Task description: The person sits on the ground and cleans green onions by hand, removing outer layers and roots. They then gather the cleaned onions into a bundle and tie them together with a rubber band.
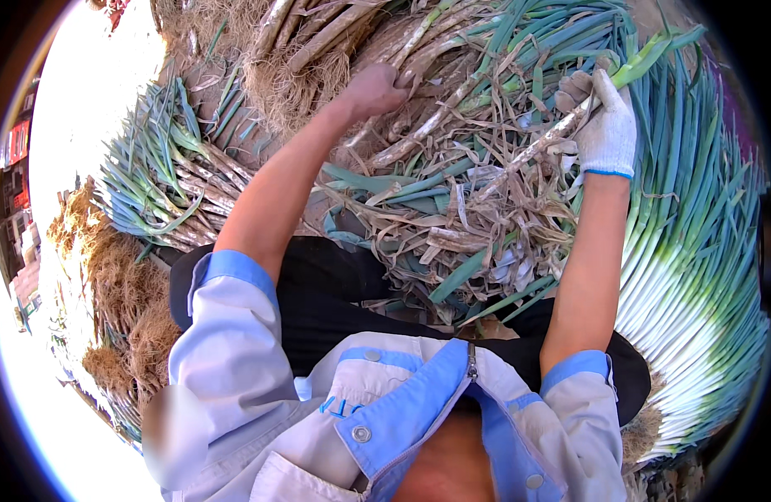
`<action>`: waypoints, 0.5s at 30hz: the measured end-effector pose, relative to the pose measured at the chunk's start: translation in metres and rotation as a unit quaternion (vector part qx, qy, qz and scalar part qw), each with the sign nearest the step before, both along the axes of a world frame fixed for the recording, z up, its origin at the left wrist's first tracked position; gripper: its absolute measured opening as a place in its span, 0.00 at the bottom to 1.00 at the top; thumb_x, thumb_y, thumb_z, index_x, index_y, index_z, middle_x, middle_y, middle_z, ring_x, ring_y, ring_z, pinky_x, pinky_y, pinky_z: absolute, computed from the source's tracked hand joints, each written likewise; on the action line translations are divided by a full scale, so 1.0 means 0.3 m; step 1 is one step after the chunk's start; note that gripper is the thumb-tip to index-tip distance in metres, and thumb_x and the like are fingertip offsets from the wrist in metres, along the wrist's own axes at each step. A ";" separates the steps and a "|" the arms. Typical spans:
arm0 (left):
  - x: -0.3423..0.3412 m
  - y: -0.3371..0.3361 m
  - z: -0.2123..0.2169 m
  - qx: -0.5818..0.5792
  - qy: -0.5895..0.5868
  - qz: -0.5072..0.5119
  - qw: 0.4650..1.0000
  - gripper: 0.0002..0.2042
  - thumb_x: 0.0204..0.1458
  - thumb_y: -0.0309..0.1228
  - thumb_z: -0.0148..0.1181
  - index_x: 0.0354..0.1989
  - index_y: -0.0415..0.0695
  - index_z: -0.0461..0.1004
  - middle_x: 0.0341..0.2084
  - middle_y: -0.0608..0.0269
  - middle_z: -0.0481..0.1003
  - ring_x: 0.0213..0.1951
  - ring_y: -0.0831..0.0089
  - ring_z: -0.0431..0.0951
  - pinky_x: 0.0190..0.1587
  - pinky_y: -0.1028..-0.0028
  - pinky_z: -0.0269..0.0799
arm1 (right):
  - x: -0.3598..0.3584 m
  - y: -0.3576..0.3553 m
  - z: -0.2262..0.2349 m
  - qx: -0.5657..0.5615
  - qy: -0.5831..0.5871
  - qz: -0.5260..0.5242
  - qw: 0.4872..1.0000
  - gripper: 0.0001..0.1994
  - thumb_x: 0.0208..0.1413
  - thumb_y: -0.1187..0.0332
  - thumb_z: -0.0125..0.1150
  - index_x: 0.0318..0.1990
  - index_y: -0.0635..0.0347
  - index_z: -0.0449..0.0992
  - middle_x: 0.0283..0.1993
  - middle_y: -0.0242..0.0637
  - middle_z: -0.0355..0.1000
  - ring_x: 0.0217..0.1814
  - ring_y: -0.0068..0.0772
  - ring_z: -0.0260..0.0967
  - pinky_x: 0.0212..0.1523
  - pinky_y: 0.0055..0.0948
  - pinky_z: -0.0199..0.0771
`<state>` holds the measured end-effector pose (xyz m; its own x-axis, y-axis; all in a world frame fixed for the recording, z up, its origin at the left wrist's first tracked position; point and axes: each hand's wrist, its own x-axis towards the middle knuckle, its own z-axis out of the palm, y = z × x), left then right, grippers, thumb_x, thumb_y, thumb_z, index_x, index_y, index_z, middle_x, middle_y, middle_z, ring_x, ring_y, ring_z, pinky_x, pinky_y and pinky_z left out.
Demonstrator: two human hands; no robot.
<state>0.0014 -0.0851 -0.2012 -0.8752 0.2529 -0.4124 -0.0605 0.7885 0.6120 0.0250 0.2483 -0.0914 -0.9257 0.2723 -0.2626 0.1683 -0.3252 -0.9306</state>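
Observation:
My gloved right hand [604,117] grips a large green onion [536,149]. Its green leaves point up and to the right past the thumb, and its dirty, unpeeled stem slants down to the left over the heap. On the left, my bare left hand [375,90] is closed around a dry-skinned green onion stalk [414,71] at the edge of the unpeeled pile; its fingertips are partly hidden. Between and below the hands lies a heap of stripped dry leaves and skins [477,222].
Cleaned green onions with white stems [678,326] are stacked along the right. A smaller unpeeled bunch [180,171] lies at the left, above root-covered bundles [109,284]. More bundles with brown roots [297,79] stand at the top. My dark-clothed legs flank the heap.

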 end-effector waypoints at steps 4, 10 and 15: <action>-0.060 -0.007 0.261 0.025 -0.038 -0.092 0.995 0.15 0.52 0.32 0.63 0.17 0.45 0.65 0.15 0.72 0.61 0.21 0.79 0.59 0.26 0.72 0.53 | 0.003 -0.078 -0.098 -0.107 -0.027 0.027 0.994 0.15 0.64 0.69 0.53 0.57 0.56 0.66 0.40 0.44 0.76 0.40 0.43 0.77 0.38 0.45 0.82; 0.071 0.047 0.372 0.027 -0.082 -0.077 0.993 0.15 0.55 0.36 0.63 0.20 0.45 0.67 0.18 0.71 0.62 0.24 0.78 0.59 0.27 0.69 0.53 | 0.005 -0.372 -0.155 -0.300 -0.178 0.011 0.937 0.13 0.66 0.68 0.47 0.53 0.65 0.64 0.45 0.54 0.73 0.46 0.55 0.74 0.46 0.58 0.79; 0.188 0.016 0.404 0.037 -0.041 -0.054 0.997 0.23 0.56 0.46 0.63 0.43 0.32 0.74 0.33 0.46 0.77 0.37 0.60 0.77 0.44 0.61 0.70 | -0.008 -0.557 -0.268 -0.414 -0.143 0.016 0.899 0.09 0.65 0.70 0.51 0.47 0.65 0.72 0.45 0.45 0.72 0.46 0.42 0.71 0.51 0.43 0.75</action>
